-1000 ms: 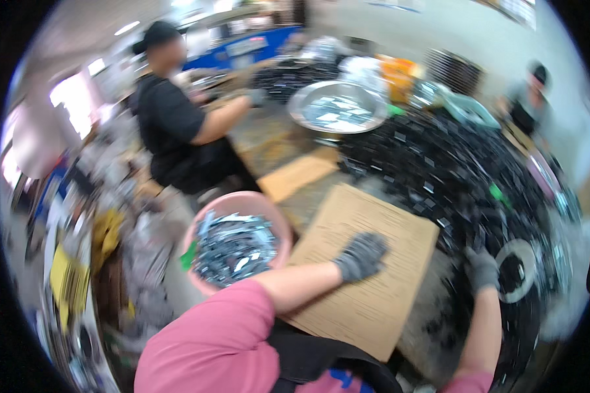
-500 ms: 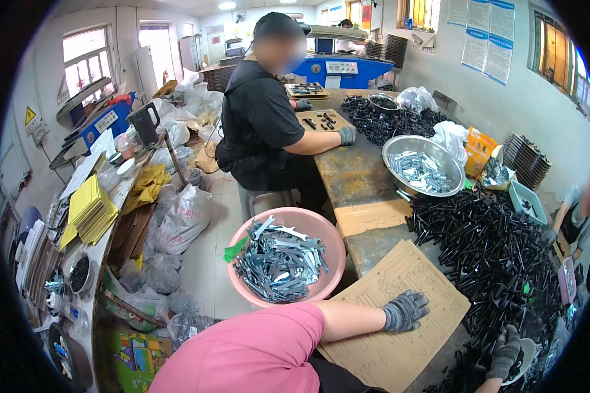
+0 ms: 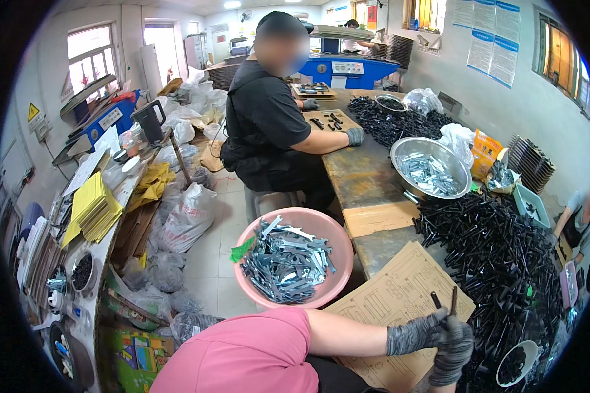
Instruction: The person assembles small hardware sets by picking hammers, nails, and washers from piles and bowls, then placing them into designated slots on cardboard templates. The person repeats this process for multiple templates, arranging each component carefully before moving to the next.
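Over the printed brown cardboard sheet (image 3: 380, 288), my two grey-gloved hands come together near its right edge. My left hand (image 3: 415, 334) is closed, with a short black rod-like part (image 3: 435, 300) sticking up from its fingers. Right beside it, my right hand (image 3: 453, 354) is closed around another black rod-like part (image 3: 453, 299), which stands upright. The gloves overlap, so the lower ends of both parts are hidden. A large heap of black parts (image 3: 488, 242) lies just right of the sheet. A small white bowl (image 3: 531, 354) of black pieces rests near my right hand.
A pink basin (image 3: 345, 252) of metal wrenches stands left of the table (image 3: 354, 187). On the table are a steel bowl (image 3: 464, 190) of silver parts and a green tray (image 3: 530, 206). A co-worker (image 3: 269, 105) sits at the far left side; another person (image 3: 577, 216) is at the right.
My left hand has lifted off the sheet and closed on a black part. My right hand has come from the white bowl to meet it, bringing a black part. The view has shifted slightly.
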